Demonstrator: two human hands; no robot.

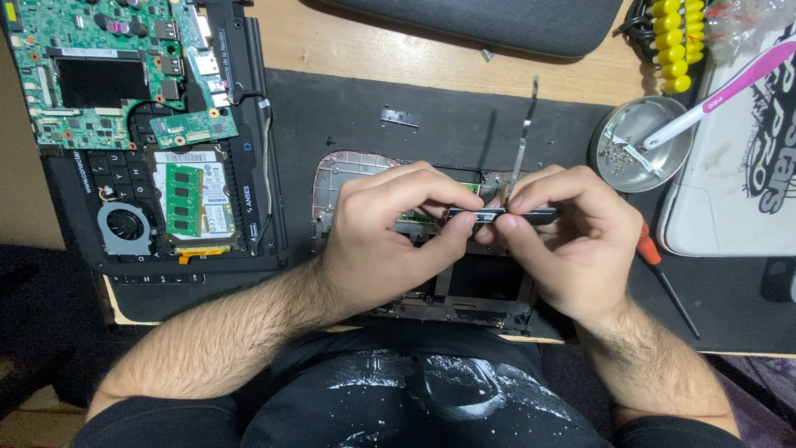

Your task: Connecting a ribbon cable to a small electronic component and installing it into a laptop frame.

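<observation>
Two hands meet over a black mat (448,116) on a wooden table (348,41): left hand (390,241) and right hand (572,245), fingers curled, pinch the ends of a thin black strip (497,216) held level above an opened laptop shell (464,294). Green motherboard (108,66) far left, metal screw bowl (643,141) far right, red screwdriver (663,278) right.

A wooden desk (348,37) under a black mat (464,124), dimly lit.

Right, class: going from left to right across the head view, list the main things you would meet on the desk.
Green circuit board → cooling fan → left hand → black strip part → right hand → red-handled screwdriver → white case.
</observation>
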